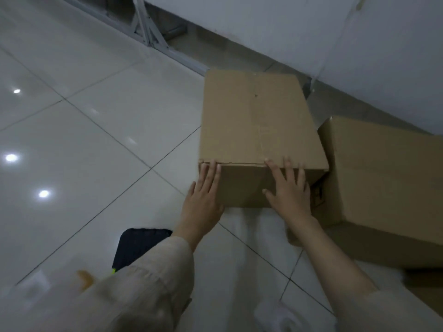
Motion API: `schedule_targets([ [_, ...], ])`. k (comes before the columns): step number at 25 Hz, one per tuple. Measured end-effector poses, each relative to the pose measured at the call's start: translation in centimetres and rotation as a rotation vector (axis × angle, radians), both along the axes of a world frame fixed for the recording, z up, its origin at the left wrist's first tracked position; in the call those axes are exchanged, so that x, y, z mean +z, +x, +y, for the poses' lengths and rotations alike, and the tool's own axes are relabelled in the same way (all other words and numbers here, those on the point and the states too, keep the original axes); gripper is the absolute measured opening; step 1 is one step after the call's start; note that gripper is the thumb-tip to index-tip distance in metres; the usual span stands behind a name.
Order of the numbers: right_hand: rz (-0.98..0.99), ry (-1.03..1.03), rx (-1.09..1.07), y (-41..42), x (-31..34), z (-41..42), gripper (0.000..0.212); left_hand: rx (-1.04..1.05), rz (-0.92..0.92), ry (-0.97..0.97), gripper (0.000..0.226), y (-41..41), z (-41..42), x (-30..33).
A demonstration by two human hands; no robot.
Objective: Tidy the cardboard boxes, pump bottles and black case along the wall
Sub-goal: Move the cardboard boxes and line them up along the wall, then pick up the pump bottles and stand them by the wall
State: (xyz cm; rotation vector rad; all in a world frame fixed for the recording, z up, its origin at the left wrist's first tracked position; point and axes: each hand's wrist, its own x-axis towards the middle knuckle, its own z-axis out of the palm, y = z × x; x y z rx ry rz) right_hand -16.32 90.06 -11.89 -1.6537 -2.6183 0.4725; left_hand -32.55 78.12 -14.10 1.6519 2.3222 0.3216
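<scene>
A closed cardboard box (256, 121) stands on the tiled floor, its far end close to the white wall. My left hand (203, 202) lies flat against the box's near face at its left corner, fingers together. My right hand (287, 190) presses flat on the same face further right, fingers spread up to the top edge. A second, larger cardboard box (388, 178) lies to the right, touching the first one's right side. A black case (136, 245) rests on the floor behind my left forearm, partly hidden by the sleeve. No pump bottles can be made out.
A white metal frame (148, 29) stands on the floor along the wall at the back. Glossy white floor tiles (84, 140) stretch to the left. An orange blurred object (85, 279) shows at the lower left.
</scene>
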Motion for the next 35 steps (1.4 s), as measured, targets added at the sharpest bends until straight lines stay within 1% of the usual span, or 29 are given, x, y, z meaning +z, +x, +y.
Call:
schedule_targets([
  [2, 0.011, 0.132, -0.008, -1.7, -1.6, 0.1, 0.075, 0.014, 0.170, 0.179, 0.082, -1.9, 1.0, -2.5],
  [3, 0.023, 0.164, -0.008, -2.7, -2.1, 0.1, 0.076, 0.040, 0.229, 0.232, 0.083, -2.8, 1.7, -3.3],
  [4, 0.044, 0.183, -0.008, -3.8, -2.6, 0.2, 0.077, 0.064, 0.247, 0.247, 0.083, -3.9, 2.6, -4.0],
  [6, 0.098, 0.191, 0.003, -5.9, -3.2, 0.2, 0.075, 0.111, 0.208, 0.259, 0.080, -5.5, 4.1, -4.2],
  [8, 0.161, 0.208, 0.019, -6.9, -3.6, -0.2, 0.071, 0.155, 0.158, 0.318, 0.074, -6.1, 4.3, -4.2],
  [10, 0.189, 0.213, 0.054, -6.2, -3.3, -0.9, 0.067, 0.164, 0.111, 0.406, 0.067, -5.6, 3.0, -4.4],
  [12, 0.195, 0.169, 0.083, -3.8, -3.3, -2.7, 0.060, 0.110, 0.084, 0.434, 0.059, -3.9, 0.6, -5.1],
  [15, 0.255, -0.028, 0.094, 1.4, -4.0, -7.4, 0.047, -0.020, -0.001, 0.339, 0.052, -0.3, -3.2, -6.6],
  [18, 0.238, -0.257, 0.102, 8.1, -5.1, -12.9, 0.042, -0.243, -0.138, 0.157, 0.055, 4.4, -6.4, -7.9],
  [20, 0.259, -0.334, 0.023, 12.0, -5.6, -15.9, 0.048, -0.395, -0.248, -0.012, 0.065, 7.5, -8.1, -8.4],
  [22, 0.344, -0.384, -0.119, 14.8, -5.8, -18.0, 0.064, -0.486, -0.385, -0.163, 0.080, 10.5, -9.0, -8.9],
  [24, 0.434, -0.460, -0.211, 16.1, -6.1, -19.5, 0.077, -0.545, -0.467, -0.228, 0.092, 13.0, -9.5, -9.2],
  [25, 0.479, -0.497, -0.234, 16.3, -6.3, -20.0, 0.076, -0.576, -0.490, -0.240, 0.096, 14.1, -9.6, -9.5],
  [26, 0.519, -0.523, -0.248, 16.3, -6.6, -20.3, 0.069, -0.609, -0.510, -0.248, 0.099, 15.1, -9.6, -9.7],
  [28, 0.586, -0.500, -0.309, 15.8, -7.1, -20.2, 0.053, -0.645, -0.553, -0.275, 0.102, 16.4, -9.8, -10.2],
  [29, 0.599, -0.471, -0.349, 15.5, -7.3, -19.9, 0.051, -0.643, -0.579, -0.283, 0.100, 16.7, -9.8, -10.6],
  [31, 0.615, -0.465, -0.427, 15.3, -7.6, -19.1, 0.056, -0.617, -0.621, -0.250, 0.087, 16.5, -9.8, -11.3],
  [32, 0.672, -0.498, -0.437, 15.3, -7.7, -18.9, 0.061, -0.600, -0.621, -0.220, 0.080, 16.1, -9.7, -11.6],
  [34, 0.832, -0.581, -0.367, 15.5, -8.3, -18.9, 0.074, -0.551, -0.628, -0.150, 0.069, 14.8, -9.6, -11.9],
  [35, 0.868, -0.600, -0.291, 15.4, -8.7, -18.8, 0.077, -0.514, -0.656, -0.118, 0.067, 13.9, -9.5, -11.8],
])
